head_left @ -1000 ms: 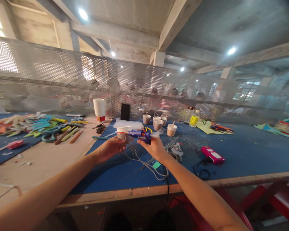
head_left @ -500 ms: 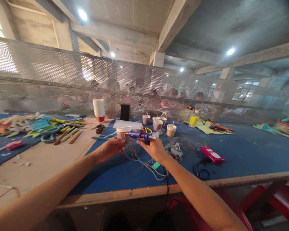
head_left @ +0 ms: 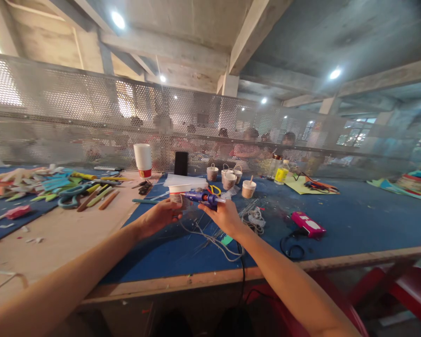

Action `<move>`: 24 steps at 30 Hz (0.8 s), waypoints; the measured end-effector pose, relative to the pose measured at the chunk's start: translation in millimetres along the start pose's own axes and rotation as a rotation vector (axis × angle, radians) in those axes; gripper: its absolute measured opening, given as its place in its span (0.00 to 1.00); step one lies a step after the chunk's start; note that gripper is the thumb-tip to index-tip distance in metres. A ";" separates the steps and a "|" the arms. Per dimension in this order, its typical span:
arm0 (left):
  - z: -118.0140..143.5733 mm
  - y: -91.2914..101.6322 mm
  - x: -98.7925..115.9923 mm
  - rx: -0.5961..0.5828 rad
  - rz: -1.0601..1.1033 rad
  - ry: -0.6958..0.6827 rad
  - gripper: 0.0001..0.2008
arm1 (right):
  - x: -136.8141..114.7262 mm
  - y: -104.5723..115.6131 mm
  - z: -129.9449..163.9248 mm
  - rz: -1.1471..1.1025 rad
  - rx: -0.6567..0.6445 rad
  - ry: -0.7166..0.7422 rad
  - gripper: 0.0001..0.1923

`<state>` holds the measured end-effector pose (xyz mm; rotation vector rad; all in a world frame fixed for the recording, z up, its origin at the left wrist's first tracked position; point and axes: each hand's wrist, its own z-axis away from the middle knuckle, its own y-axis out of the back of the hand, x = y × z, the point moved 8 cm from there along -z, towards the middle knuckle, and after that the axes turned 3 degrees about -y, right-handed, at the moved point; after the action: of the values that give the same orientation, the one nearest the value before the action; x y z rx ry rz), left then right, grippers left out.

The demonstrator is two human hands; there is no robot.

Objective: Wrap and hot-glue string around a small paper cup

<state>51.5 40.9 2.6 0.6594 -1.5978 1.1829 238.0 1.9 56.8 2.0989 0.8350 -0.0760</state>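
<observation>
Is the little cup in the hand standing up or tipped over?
Upright: the cup has its white rim on top, gripped by the left hand.

Mid-frame, the right hand (head_left: 224, 216) grips a blue glue gun (head_left: 201, 197), nozzle pointing at a white-rimmed cup (head_left: 177, 192) the left hand (head_left: 159, 216) holds. Pink glue gun (head_left: 308, 223) lies lower right.

Two glue guns (head_left: 201, 198), two hands (head_left: 161, 216)
</observation>
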 end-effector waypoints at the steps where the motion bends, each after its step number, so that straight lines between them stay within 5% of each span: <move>1: 0.2 -0.2 0.0 -0.003 -0.001 0.001 0.12 | -0.7 0.5 0.0 0.007 0.002 0.003 0.20; 24: 1.7 0.0 0.8 -0.023 0.020 0.005 0.14 | -1.0 6.3 -0.7 0.066 0.071 0.029 0.20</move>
<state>50.5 39.4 3.3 0.6271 -1.6149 1.1784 240.8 -0.7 62.0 2.1973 0.7898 -0.0404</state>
